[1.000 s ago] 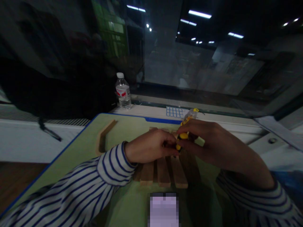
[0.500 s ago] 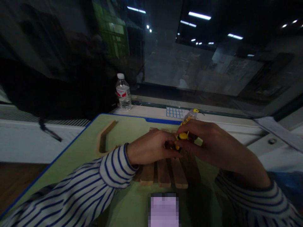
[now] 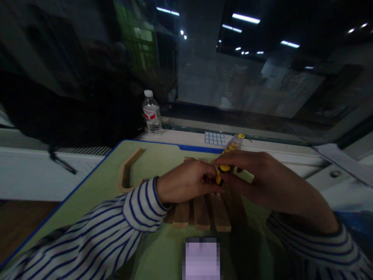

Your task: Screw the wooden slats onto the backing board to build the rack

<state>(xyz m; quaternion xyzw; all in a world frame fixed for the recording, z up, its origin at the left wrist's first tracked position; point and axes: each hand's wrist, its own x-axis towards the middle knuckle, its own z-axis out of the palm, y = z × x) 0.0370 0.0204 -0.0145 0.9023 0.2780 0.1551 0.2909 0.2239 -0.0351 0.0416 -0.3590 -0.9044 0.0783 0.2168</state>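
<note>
Over the wooden slats [image 3: 201,216] my two hands meet, both with closed fingers. Between thumb and forefinger of my right hand [image 3: 262,175] is a small yellow-and-black piece [image 3: 224,168]. A second yellow-and-black bit [image 3: 219,179] shows just below it, at the fingertips of my left hand [image 3: 189,181]. Whether the two bits are joined I cannot tell, as fingers hide much of them. The slats lie side by side, with their far ends partly hidden behind my left hand. Left of that hand, a bent wooden piece [image 3: 128,169] rests on the green board.
The green board [image 3: 151,256] has a blue rim. Behind it, on the white sill, are a water bottle [image 3: 152,114], a blue-lined grid sheet [image 3: 215,138] and a clear bag [image 3: 234,143] with yellow things. A phone-like pixelated patch [image 3: 201,260] lies at the near edge.
My right hand has shifted and turned slightly, its fingertips moving a little left on the yellow-and-black piece. My left hand stays in place.
</note>
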